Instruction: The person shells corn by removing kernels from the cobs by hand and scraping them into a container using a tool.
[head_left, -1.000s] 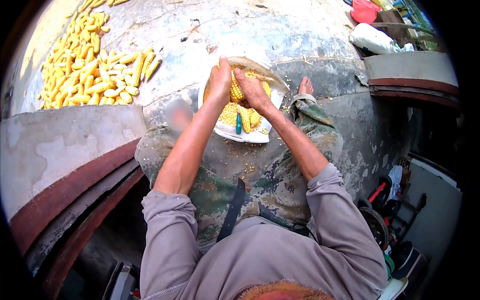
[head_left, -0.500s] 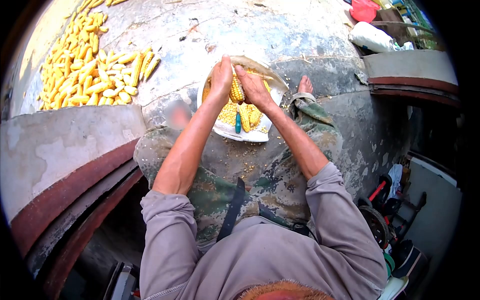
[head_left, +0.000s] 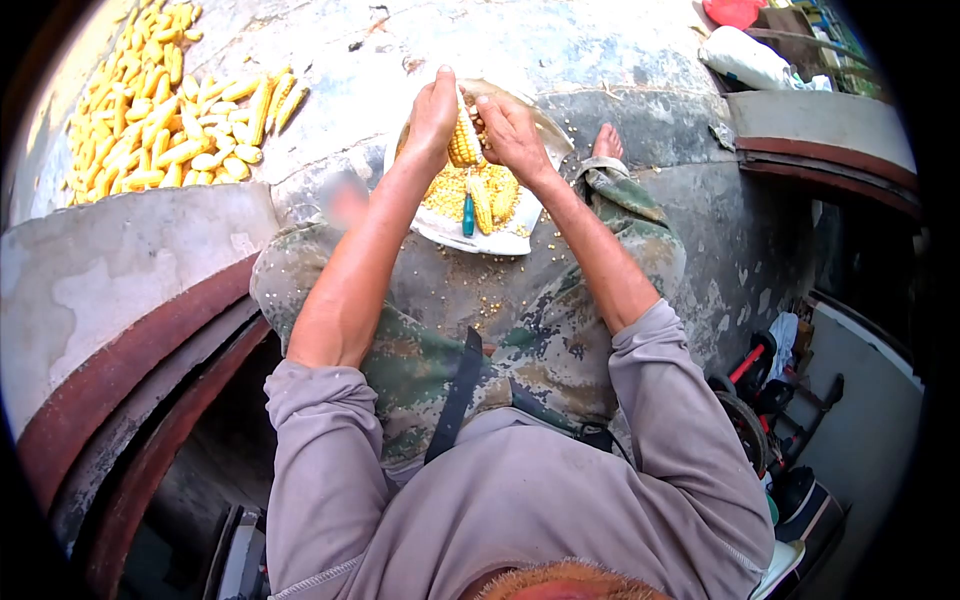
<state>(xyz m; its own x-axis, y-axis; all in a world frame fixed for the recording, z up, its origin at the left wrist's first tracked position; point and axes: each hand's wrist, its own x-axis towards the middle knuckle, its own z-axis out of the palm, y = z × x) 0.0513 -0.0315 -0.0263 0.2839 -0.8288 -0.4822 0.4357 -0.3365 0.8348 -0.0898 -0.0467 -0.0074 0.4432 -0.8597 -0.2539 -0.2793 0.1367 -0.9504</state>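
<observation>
An ear of corn point(head_left: 464, 142) with yellow kernels stands tilted between my two hands, above a white basin point(head_left: 475, 241). My left hand point(head_left: 432, 118) is closed around its left side. On the other side, my right hand point(head_left: 516, 138) has its fingers curled in against the ear; its fingertips are partly hidden. Loose corn kernels point(head_left: 443, 196) fill the basin. Among them lie a tool with a teal handle point(head_left: 468, 216), its tip hidden, and another ear of corn point(head_left: 483, 206).
A large heap of corn ears point(head_left: 150, 130) lies on the concrete floor at the upper left. Low walls point(head_left: 140, 235) stand on both sides. A white sack point(head_left: 742, 60) and a red bag point(head_left: 733, 12) sit at the upper right. Stray kernels dot the floor point(head_left: 485, 290).
Both hands have drawn slightly apart, and more of the ear between them shows. The basin, heap and hands sit a little higher and further left in view.
</observation>
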